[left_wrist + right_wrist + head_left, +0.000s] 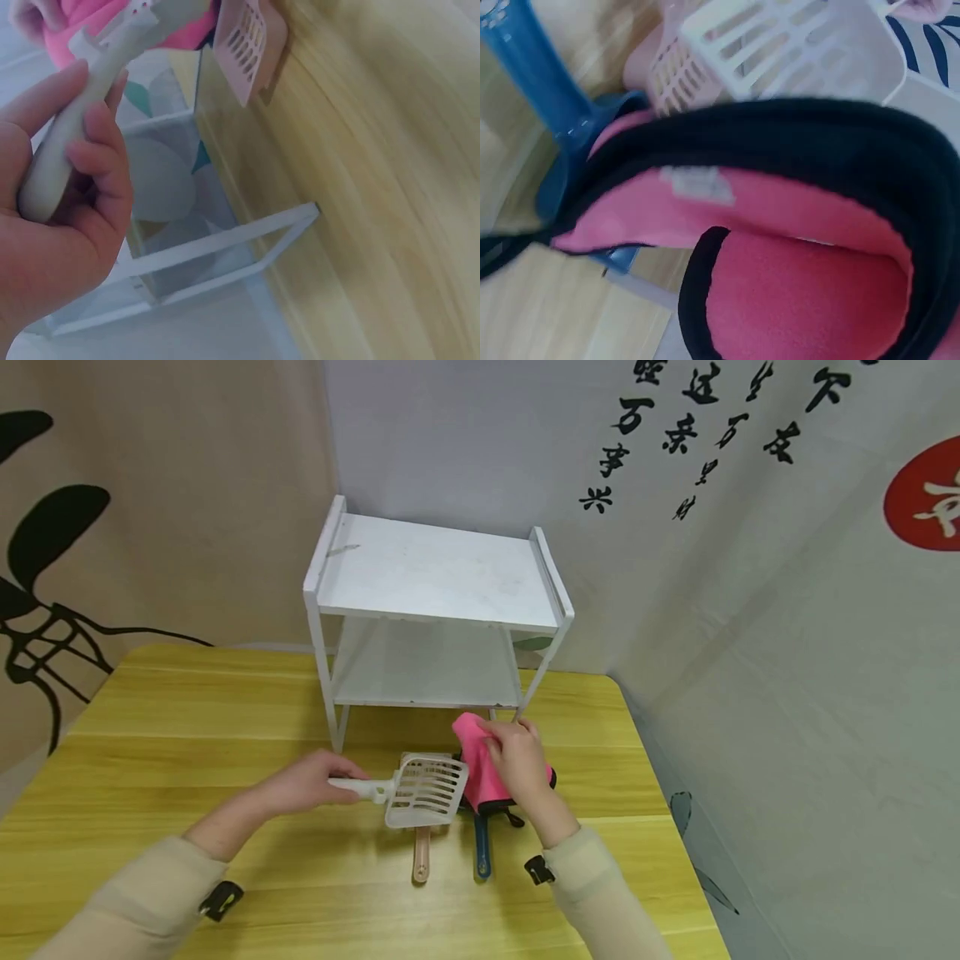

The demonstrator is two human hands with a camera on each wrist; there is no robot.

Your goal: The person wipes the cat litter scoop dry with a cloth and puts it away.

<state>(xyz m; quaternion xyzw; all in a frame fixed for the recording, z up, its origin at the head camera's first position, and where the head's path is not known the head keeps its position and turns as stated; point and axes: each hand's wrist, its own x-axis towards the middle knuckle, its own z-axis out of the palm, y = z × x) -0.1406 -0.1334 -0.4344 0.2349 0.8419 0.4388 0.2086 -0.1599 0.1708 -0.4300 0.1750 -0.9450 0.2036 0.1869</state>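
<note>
White plastic scoop [397,795], slotted and wide-bladed, handle wrapped by the curled fingers of the left hand [321,779], blade beyond their tips; bright pink cloth [477,766], black-edged, pinched between thumb and fingers of the right hand [520,758].

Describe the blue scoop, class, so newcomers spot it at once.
On the wooden table stands a white shelf. In front, partly hidden by pink cloth, lies the blue scoop. Blue sets it apart from the pink scoop and white scoop.
</note>
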